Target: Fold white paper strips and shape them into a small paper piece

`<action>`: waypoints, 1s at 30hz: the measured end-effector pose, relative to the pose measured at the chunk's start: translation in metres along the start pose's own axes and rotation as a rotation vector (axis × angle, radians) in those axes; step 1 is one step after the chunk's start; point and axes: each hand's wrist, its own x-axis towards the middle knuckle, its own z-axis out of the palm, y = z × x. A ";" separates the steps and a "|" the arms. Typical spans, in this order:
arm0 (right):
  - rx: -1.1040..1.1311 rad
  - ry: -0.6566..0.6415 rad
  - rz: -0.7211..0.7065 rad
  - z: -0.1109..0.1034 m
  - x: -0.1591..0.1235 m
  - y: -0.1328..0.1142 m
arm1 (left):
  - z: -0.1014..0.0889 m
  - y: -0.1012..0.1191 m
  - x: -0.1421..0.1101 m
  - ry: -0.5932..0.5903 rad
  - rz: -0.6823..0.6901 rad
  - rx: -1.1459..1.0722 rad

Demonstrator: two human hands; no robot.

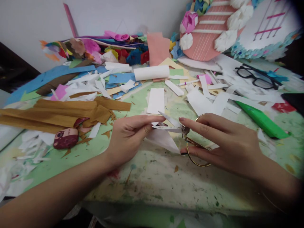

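Head view, looking down on paper-cutting apparently under way. Pinching a white paper piece [165, 141] between closed thumb and forefinger of the left hand [125, 134], just above the stained green table cover [152, 180]. Gripping gold-handled scissors [184, 129] by the loops with the right hand [230, 142], forefinger stretched toward the pivot, with blades parted near the left fingertips. Too small to tell if actually taking paper between the blades. Judging by plentiful white paper scraps [204, 99] beyond, well along in cutting overall, yet seemingly unfinished with the held piece. Also showing a white paper rectangle [156, 100] flat just beyond, and an unopened white paper roll [151, 72] farther back. For containers, offering only a maroon case [66, 138] beside brown crepe paper [64, 109], apparently closed, with contents hidden.
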 end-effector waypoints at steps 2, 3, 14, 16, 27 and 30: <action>-0.004 -0.001 -0.001 0.000 0.000 -0.001 | 0.000 0.000 0.000 0.000 -0.007 -0.002; -0.004 -0.002 -0.001 0.000 0.000 -0.001 | 0.000 0.000 0.000 -0.001 -0.014 0.001; -0.281 0.061 0.281 -0.025 -0.002 0.058 | -0.003 -0.013 0.009 0.189 -0.270 -0.107; -0.336 0.070 0.251 -0.025 -0.014 0.090 | -0.010 -0.018 0.015 0.265 -0.293 -0.150; -0.497 -0.044 0.231 -0.009 -0.058 0.154 | -0.002 -0.027 0.004 -0.170 0.668 0.606; -0.532 0.012 0.436 -0.017 -0.032 0.107 | 0.007 -0.022 0.000 -0.337 0.690 0.683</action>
